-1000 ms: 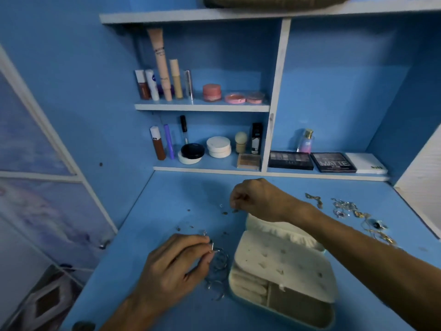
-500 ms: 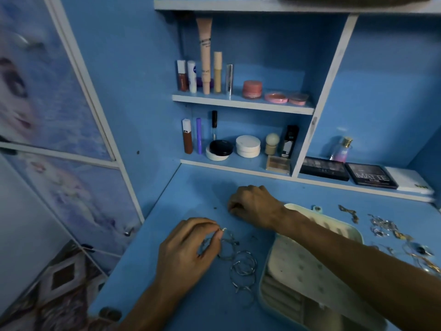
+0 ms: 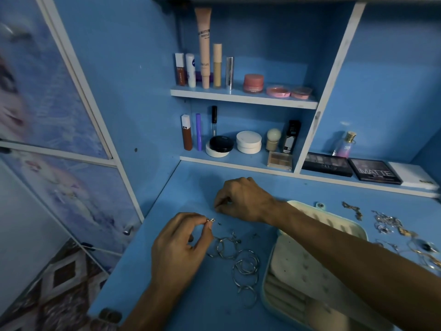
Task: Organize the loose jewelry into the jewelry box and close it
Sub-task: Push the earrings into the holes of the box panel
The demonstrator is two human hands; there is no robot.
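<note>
An open cream jewelry box (image 3: 300, 266) lies on the blue desk at the lower right, its lid back and my right forearm crossing over it. My left hand (image 3: 177, 247) pinches a small silver earring (image 3: 212, 220) between thumb and fingertips, left of the box. My right hand (image 3: 243, 199) reaches past the box, fingertips pinched down on a tiny piece on the desk; what it holds is too small to tell. Silver hoop earrings (image 3: 243, 266) lie linked in a loose pile between my left hand and the box. More loose jewelry (image 3: 391, 225) is scattered right of the box.
Small studs (image 3: 235, 235) dot the desk by the hoops. Shelves behind hold makeup tubes (image 3: 204, 48), jars (image 3: 248, 142), eyeshadow palettes (image 3: 374, 170) and a perfume bottle (image 3: 344, 145). A patterned cupboard door (image 3: 59, 115) stands at the left; the desk edge drops off at the lower left.
The view has swung left and closer. My left hand lifted a small earring off the hoop pile. My right hand stayed pinching at the desk behind the hoops.
</note>
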